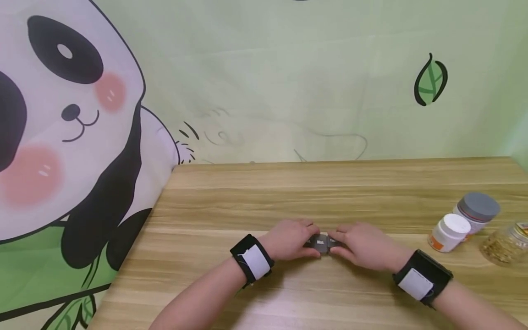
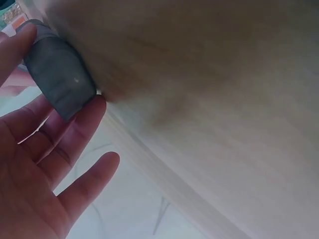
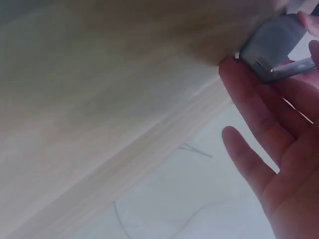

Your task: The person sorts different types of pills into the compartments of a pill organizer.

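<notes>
A dark grey pill organizer (image 1: pixel 321 243) with day labels, "Mon." readable on its middle compartment, lies between both hands low over the wooden table. My left hand (image 1: pixel 290 240) pinches its left end between thumb and fingers. At the other end, my right hand (image 1: pixel 365 245) grips it the same way, covering part of a label. In the left wrist view the rounded grey end of the organizer (image 2: pixel 60 74) shows between thumb and fingertips. The right wrist view shows a thin flap (image 3: pixel 296 68) sticking out from the organizer (image 3: pixel 274 45) towards the right palm.
On the table's right stand a white bottle with a white cap (image 1: pixel 449 233), a larger bottle with a grey cap (image 1: pixel 478 208) behind it, and a clear jar of golden capsules (image 1: pixel 504 245). A panda-printed cloth (image 1: pixel 264 91) hangs behind the wooden table (image 1: pixel 214 192).
</notes>
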Action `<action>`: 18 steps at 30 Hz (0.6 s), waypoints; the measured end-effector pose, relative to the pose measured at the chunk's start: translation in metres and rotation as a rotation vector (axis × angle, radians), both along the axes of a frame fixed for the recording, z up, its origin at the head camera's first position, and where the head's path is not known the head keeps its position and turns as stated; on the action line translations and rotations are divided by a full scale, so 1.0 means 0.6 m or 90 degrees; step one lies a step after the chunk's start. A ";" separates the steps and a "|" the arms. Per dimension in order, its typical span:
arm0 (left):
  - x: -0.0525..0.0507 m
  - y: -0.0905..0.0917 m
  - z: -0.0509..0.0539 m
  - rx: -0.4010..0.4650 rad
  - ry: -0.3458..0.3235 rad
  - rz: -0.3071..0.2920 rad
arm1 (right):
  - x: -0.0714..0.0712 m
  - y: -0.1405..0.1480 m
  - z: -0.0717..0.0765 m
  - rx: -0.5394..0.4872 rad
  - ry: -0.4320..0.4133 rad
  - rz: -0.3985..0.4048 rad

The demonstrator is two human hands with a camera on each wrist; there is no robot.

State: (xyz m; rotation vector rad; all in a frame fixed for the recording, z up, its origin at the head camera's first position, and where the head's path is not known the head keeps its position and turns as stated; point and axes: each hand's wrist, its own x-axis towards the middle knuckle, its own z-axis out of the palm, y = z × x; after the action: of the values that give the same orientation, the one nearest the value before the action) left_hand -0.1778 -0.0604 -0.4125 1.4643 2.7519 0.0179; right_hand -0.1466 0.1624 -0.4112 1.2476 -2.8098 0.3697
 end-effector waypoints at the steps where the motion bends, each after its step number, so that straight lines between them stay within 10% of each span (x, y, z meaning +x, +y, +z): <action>1: 0.000 0.000 0.000 0.000 0.005 0.000 | -0.004 0.001 0.002 -0.007 -0.022 -0.004; 18: 0.005 -0.002 0.001 -0.002 0.025 0.008 | -0.072 0.006 -0.003 -0.177 -0.292 -0.120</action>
State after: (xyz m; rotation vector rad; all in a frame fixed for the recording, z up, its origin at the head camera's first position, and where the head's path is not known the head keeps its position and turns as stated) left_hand -0.1748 -0.0613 -0.4122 1.4610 2.7904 -0.0154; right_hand -0.1901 0.1659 -0.4130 0.9259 -3.0498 1.1149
